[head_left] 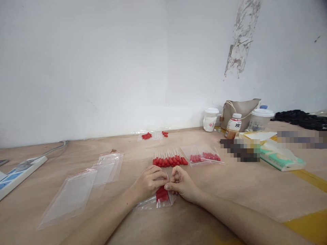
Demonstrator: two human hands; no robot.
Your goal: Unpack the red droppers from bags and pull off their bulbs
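Note:
My left hand (pixel 149 182) and my right hand (pixel 182 183) meet at the middle of the wooden table (pixel 230 190). Both are closed on the mouth of a small clear zip bag (pixel 159 199) that holds red-bulbed droppers. Just beyond my fingers lies a loose row of red-bulbed droppers (pixel 170 160). To their right lie filled bags of droppers (pixel 204 157). Empty zip bags (pixel 70 197) lie to my left, with a further small stack (pixel 108 166) behind them.
Another filled bag (pixel 152 135) lies by the wall. At the back right stand a white cup (pixel 211 119), a bottle (pixel 233 126), a beige bag (pixel 241 109) and a lidded tub (pixel 260 119). A tissue pack (pixel 279 158) lies on the right, a white power strip (pixel 17 175) at the left edge.

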